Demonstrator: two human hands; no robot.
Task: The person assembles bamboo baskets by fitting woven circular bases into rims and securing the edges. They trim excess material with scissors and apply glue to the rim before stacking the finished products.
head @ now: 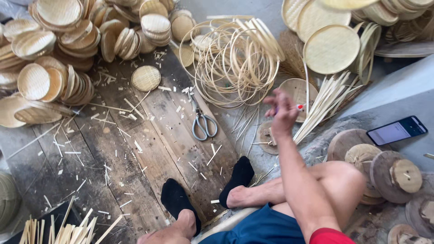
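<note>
The right hand (281, 110) is raised over the floor at the end of an outstretched forearm, blurred, with the fingers curled loosely inward; a small red-tipped thing (299, 107) shows just at its far side, but the blur makes it impossible to tell whether the hand actually grips it or what it is. The left hand is out of view. Just beyond the right hand stands a loose bundle of thin bamboo hoops (235, 61), near the fingertips but apart from them, and to the hand's right a sheaf of pale bamboo strips (323, 106) fans out across the ground, its lower ends lying close under the wrist. A round woven tray (331, 49) leans above the strips. Left of the hand, well apart, a pair of grey-handled scissors (202, 121) lies on the dark wooden planks (135, 162), which are strewn with short offcuts. Stacks of finished woven trays (54, 68) crowd the upper left corner. To the right, a dark phone (397, 130) with a lit screen rests on a grey ledge, and round wooden blocks (393, 174) sit beside the person's bent knee. Two feet in black socks (178, 201) rest on the planks.
</note>
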